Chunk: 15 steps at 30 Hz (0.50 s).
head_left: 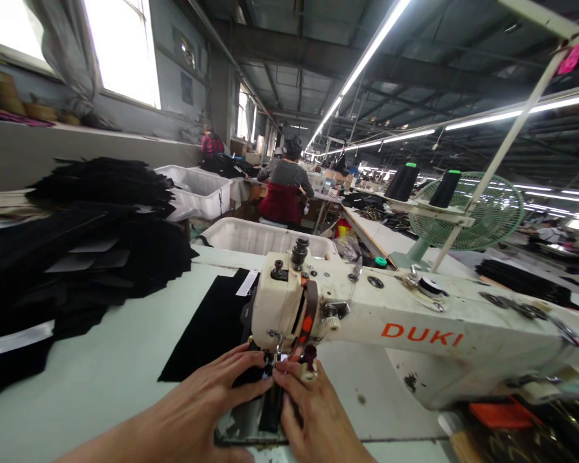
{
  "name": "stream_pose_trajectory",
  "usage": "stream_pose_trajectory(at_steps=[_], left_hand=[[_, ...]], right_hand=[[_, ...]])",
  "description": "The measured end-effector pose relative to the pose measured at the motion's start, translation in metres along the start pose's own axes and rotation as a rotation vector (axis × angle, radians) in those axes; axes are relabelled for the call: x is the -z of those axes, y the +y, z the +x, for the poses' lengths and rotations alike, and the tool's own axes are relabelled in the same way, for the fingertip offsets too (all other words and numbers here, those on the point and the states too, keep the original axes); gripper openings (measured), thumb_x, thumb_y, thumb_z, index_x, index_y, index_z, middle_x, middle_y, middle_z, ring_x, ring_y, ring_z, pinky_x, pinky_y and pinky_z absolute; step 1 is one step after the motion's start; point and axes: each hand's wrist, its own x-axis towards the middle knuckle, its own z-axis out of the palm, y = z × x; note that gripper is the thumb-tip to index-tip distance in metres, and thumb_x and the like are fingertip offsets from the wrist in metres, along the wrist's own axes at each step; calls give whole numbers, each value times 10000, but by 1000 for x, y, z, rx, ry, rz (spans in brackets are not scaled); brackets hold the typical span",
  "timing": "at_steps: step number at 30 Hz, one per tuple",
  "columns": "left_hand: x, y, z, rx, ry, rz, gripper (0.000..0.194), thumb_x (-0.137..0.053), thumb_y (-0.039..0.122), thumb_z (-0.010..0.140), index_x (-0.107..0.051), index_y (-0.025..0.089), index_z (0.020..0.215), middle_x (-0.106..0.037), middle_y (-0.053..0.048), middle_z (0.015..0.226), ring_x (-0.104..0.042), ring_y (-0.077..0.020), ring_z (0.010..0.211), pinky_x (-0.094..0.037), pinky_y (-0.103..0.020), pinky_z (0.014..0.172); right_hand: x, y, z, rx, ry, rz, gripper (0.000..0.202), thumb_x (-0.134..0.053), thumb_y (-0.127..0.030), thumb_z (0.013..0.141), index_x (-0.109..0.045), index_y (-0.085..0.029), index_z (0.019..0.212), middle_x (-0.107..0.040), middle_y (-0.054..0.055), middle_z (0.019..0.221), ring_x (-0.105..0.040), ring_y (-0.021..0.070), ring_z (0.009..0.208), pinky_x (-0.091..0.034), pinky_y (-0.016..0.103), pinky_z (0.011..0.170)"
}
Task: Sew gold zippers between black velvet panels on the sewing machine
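A white sewing machine stands in front of me, with its needle and presser foot low at its left end. A narrow black fabric strip runs from the presser foot toward me. My left hand lies to the left of the foot, fingers stretched out and pressing on the dark cloth. On the other side my right hand has curled fingers closed on the strip, its fingertips close to the foot. A flat black fabric piece with a white label rests behind my left hand, partly hidden by the machine head.
Stacked black fabric pieces fill the table's left side. Behind the machine are a white plastic bin and another bin. Black thread cones and a green fan stand at right. A seated person works ahead.
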Motion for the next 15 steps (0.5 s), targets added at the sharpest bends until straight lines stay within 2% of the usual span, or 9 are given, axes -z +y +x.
stream_pose_trajectory(at_steps=[6,10,13,15], left_hand=[[6,5,1,-83,18,60,843,-832,522,714,-486,319,1455,-418,-113,1544,-380,-412,1397,-360,-565,1104],[8,2,5,-150,51,77,815,-804,546,736,-517,266,1445,-472,-155,1503,-415,-397,1384,-370,-563,1105],[6,2,5,-240,87,26,766,-751,583,783,-540,233,1432,-515,-143,1471,-461,-332,1370,-286,-496,1176],[1,1,4,-312,162,-22,708,-718,605,807,-572,244,1399,-551,-96,1436,-521,-266,1322,-236,-415,1208]], right_hand=[[-2,5,-3,-26,-101,-27,427,-550,-55,822,-641,-219,1205,-682,47,1233,-630,217,1155,-460,414,1085],[-5,7,-6,-22,-104,-56,421,-516,-62,847,-643,-221,1215,-673,53,1262,-625,224,1174,-481,412,1068],[-8,16,-12,54,-100,-113,436,-476,-67,854,-643,-216,1228,-673,63,1266,-660,223,1125,-533,397,1006],[-13,29,-16,161,-70,-189,381,-499,-128,873,-660,-206,1209,-695,66,1227,-696,232,1058,-588,358,903]])
